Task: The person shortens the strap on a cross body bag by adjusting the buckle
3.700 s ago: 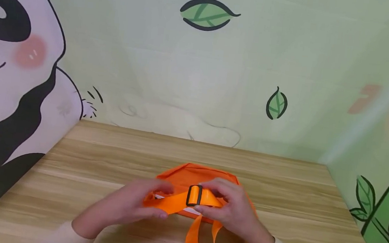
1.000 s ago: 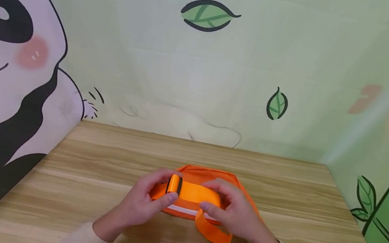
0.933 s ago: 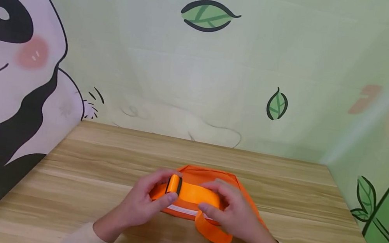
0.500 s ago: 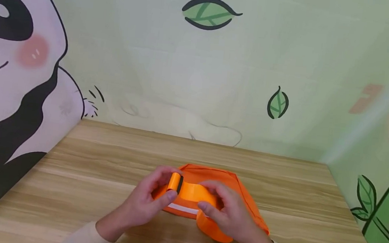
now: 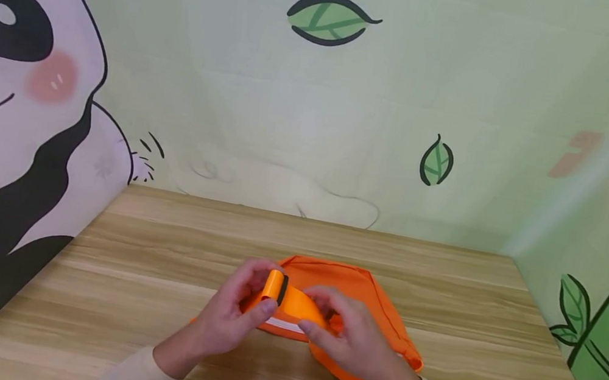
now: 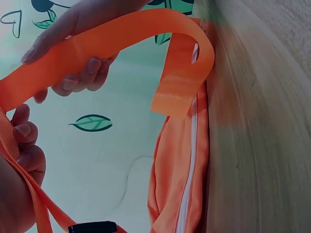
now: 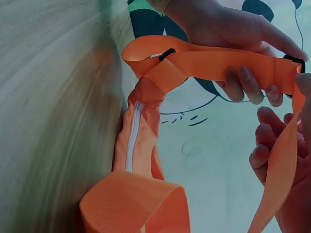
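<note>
An orange zippered bag (image 5: 329, 273) lies on the table, its wide orange strap (image 5: 296, 304) raised in front of it. My left hand (image 5: 229, 314) pinches the strap at a black slide buckle (image 5: 283, 289), thumb in front and fingers behind. To the right, my right hand (image 5: 353, 335) holds the same strap between thumb and fingers. Between the hands the strap bows slightly. In the left wrist view the strap's loose end (image 6: 172, 97) curls down beside the white zipper (image 6: 189, 170). A second black strap fitting (image 7: 166, 54) shows in the right wrist view, near the bag's end.
The wood-grain table (image 5: 168, 232) meets a printed fabric backdrop (image 5: 226, 84) at its back edge and both sides. A panda (image 5: 61, 87) and leaves (image 5: 328, 21) are printed on it.
Since the earliest frame, the buckle has passed from my right hand's fingertips to my left hand, further left. Over the last second my right hand moves slightly left and the strap slackens.
</note>
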Available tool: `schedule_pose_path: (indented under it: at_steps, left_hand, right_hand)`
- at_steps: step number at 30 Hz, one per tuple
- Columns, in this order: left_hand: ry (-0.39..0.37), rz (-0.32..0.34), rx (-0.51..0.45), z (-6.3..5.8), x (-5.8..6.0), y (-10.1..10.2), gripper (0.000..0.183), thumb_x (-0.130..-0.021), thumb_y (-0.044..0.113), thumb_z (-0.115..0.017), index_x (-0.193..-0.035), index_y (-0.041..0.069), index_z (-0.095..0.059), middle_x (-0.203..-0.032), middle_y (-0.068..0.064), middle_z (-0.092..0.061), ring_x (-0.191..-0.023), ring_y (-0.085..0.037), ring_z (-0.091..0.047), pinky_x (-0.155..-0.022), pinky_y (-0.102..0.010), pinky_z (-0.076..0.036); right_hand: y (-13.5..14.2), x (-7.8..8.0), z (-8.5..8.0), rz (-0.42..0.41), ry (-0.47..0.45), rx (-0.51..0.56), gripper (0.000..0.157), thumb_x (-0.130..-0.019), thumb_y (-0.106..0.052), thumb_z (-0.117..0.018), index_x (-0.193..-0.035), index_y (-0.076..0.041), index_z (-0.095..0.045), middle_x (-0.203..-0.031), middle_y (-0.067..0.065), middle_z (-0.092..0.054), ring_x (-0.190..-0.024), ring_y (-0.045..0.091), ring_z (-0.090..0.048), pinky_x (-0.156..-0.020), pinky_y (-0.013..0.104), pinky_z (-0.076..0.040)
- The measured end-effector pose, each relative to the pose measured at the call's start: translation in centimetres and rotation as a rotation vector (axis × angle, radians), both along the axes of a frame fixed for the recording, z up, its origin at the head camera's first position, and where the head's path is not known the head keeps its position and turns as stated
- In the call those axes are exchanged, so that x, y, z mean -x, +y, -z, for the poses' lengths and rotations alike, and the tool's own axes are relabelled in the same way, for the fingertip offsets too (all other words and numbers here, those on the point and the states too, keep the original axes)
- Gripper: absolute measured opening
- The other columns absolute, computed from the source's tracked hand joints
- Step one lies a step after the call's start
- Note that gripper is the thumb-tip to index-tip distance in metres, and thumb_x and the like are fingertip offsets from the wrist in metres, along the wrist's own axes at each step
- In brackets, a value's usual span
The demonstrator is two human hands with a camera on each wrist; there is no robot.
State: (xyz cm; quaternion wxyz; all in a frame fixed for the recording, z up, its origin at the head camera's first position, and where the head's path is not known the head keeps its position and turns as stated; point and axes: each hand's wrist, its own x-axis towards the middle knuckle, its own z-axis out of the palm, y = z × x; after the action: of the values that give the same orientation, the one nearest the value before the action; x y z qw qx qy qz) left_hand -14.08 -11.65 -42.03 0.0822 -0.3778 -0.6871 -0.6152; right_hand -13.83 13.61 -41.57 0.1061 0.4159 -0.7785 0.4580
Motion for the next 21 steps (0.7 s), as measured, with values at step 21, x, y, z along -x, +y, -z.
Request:
schedule_pose_path:
  at_steps: [21]
  left_hand:
    - [-0.132,0.019,0.086,-0.29,-0.32,0.11,0.045,-0.101,0.0,-0.07,-0.141,0.002,-0.051,-0.11,-0.018,-0.068,-0.093,-0.015,-0.068,-0.081,-0.03,-0.065]
  right_hand:
    - [-0.32,-0.27,-0.41,0.098,-0.028,-0.024,0.039,-0.093,-0.017,-0.086,-0.127,-0.008,-0.069,-0.103,0.002,-0.074,-0.086,0.005,-0.06,-0.071,0.022,-0.057]
